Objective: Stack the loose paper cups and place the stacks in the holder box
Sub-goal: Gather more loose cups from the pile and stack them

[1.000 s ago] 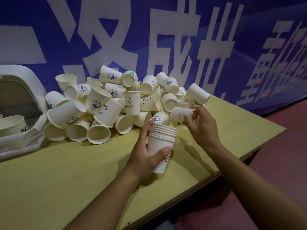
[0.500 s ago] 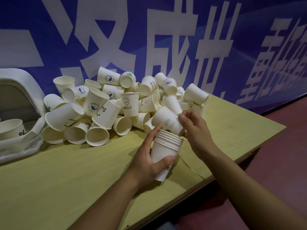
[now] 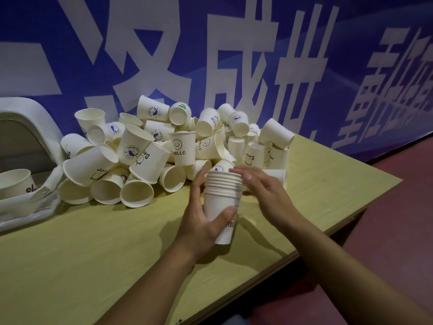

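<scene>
My left hand [image 3: 201, 219] grips a stack of several white paper cups [image 3: 222, 195] just above the table, thumb across its front. My right hand [image 3: 262, 191] lies against the stack's rims on the right side, fingers nearly straight, holding nothing. Behind the stack a big pile of loose white paper cups [image 3: 164, 148] lies against the wall, some with "HELLO" and smiley prints, some with blue round logos. The white holder box [image 3: 50, 137] stands at the far left with a cup [image 3: 15, 184] lying inside it.
The yellow-green table [image 3: 105, 249] runs to an edge at the right and front, with red floor [image 3: 398, 219] beyond. A blue banner with large white characters [image 3: 234, 55] covers the wall behind the pile.
My right hand took a loose cup from the pile, brought it to the stack and dropped it in; now that hand is off the cup and rests at the stack's rims.
</scene>
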### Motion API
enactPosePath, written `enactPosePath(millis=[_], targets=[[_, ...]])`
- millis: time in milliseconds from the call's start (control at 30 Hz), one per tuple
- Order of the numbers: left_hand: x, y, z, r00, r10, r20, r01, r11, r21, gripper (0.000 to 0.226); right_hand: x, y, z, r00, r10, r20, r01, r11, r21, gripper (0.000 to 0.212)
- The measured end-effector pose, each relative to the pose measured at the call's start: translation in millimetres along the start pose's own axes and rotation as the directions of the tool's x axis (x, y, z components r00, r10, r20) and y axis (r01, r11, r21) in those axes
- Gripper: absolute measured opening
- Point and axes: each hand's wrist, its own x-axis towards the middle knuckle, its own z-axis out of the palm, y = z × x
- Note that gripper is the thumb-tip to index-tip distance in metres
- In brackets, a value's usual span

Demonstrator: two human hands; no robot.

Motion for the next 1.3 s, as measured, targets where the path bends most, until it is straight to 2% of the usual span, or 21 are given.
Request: enactPosePath(millis=[100, 167, 200, 233, 300, 333, 367, 433, 533, 667, 733, 767, 800, 867, 900, 933, 1000, 1100, 1233, 1300], targets=[[1.2, 0.6, -1.9, 1.000, 0.014, -0.025, -0.014, 1.000, -0.008, 0.086, -6.7, 5.8, 4.4, 0.997, -0.048, 0.067, 0.050, 0.998, -0.038, 0.036], [0.2, 1.1, -1.8, 1.000, 0.006, -0.023, -0.006, 1.000, -0.005, 0.086, -5.5, 9.7, 0.5, 0.997, -0.070, -0.022, 0.067, 0.993, -0.099, 0.036], [0.0, 1.0, -1.0, 1.000, 0.007, -0.019, -0.007, 1.000, -0.008, 0.087, -3.1, 12.5, -4.0, 0.991, -0.092, -0.098, 0.071, 0.977, -0.201, 0.033], [0.0, 0.7, -0.2, 1.000, 0.009, -0.013, -0.010, 1.000, -0.012, 0.088, 0.0, 14.9, -10.1, 0.976, -0.141, -0.164, 0.070, 0.924, -0.376, 0.031], [0.3, 0.6, 1.0, 1.000, 0.015, 0.001, -0.015, 1.000, -0.012, 0.089, 8.3, 19.3, -23.1, 0.966, -0.194, -0.171, -0.004, 0.651, -0.759, 0.035], [0.5, 0.4, 1.5, 1.000, 0.016, 0.006, -0.016, 1.000, -0.006, 0.089, 12.5, 20.7, -28.6, 0.981, -0.134, -0.138, -0.051, 0.512, -0.857, 0.039], [0.4, 0.1, 1.7, 1.000, 0.016, 0.010, -0.016, 1.000, -0.005, 0.088, 16.4, 22.4, -32.6, 0.992, -0.036, -0.124, -0.097, 0.420, -0.902, 0.043], [0.3, -0.6, 2.0, 1.000, 0.011, 0.016, -0.011, 1.000, -0.001, 0.087, 22.3, 28.6, -35.1, 0.985, 0.121, -0.124, -0.158, 0.324, -0.933, 0.046], [0.2, -1.0, 1.5, 1.000, 0.010, 0.018, -0.011, 1.000, 0.009, 0.087, 28.0, 29.9, -32.5, 0.982, 0.154, -0.106, -0.145, 0.268, -0.953, 0.046], [0.5, -3.9, 1.3, 0.999, 0.001, 0.033, -0.002, 1.000, 0.012, 0.089, 34.2, 21.3, -32.9, 0.972, 0.223, -0.076, -0.114, 0.162, -0.980, 0.055], [-0.1, -4.2, 1.6, 0.999, -0.005, 0.046, 0.005, 1.000, 0.009, 0.089, 36.4, 19.6, -36.2, 0.972, 0.216, -0.092, -0.136, 0.201, -0.970, 0.061], [-0.2, -4.0, 1.6, 0.999, -0.006, 0.050, 0.006, 1.000, 0.007, 0.088, 37.0, 17.8, -37.9, 0.977, 0.180, -0.116, -0.164, 0.285, -0.944, 0.065], [-0.1, -3.3, 1.7, 0.999, -0.006, 0.053, 0.005, 1.000, 0.005, 0.088, 37.0, 14.8, -39.2, 0.981, 0.121, -0.150, -0.187, 0.414, -0.891, 0.070], [-0.2, -3.0, 1.6, 0.998, -0.011, 0.064, 0.010, 1.000, 0.002, 0.087, 35.7, 5.8, -38.8, 0.972, 0.019, -0.234, -0.176, 0.717, -0.675, 0.080], [-0.3, -3.3, 1.6, 0.997, -0.015, 0.078, 0.015, 1.000, 0.001, 0.087, 34.6, 1.3, -37.4, 0.965, -0.013, -0.262, -0.138, 0.825, -0.548, 0.084], [-0.6, -4.0, 1.8, 0.995, -0.021, 0.097, 0.020, 1.000, 0.004, 0.087, 32.6, -2.6, -35.8, 0.960, -0.034, -0.277, -0.099, 0.887, -0.451, 0.084], [-1.3, -5.8, 2.1, 0.990, -0.033, 0.134, 0.029, 0.999, 0.028, 0.090, 27.7, -8.4, -32.9, 0.959, -0.026, -0.281, -0.070, 0.943, -0.327, 0.070], [-1.9, -6.2, 2.0, 0.986, -0.058, 0.158, 0.051, 0.998, 0.046, 0.091, 19.7, -13.8, -26.6, 0.967, 0.103, -0.234, -0.122, 0.990, -0.068, 0.052], [-2.3, -4.9, 2.4, 0.981, -0.062, 0.182, 0.056, 0.998, 0.035, 0.088, 14.1, -10.7, -15.4, 0.967, 0.235, -0.093, -0.221, 0.965, 0.138, 0.043], [-2.5, -3.7, 2.3, 0.981, -0.058, 0.184, 0.053, 0.998, 0.030, 0.086, 12.7, -10.2, -8.2, 0.952, 0.294, -0.082, -0.265, 0.930, 0.256, 0.032]])
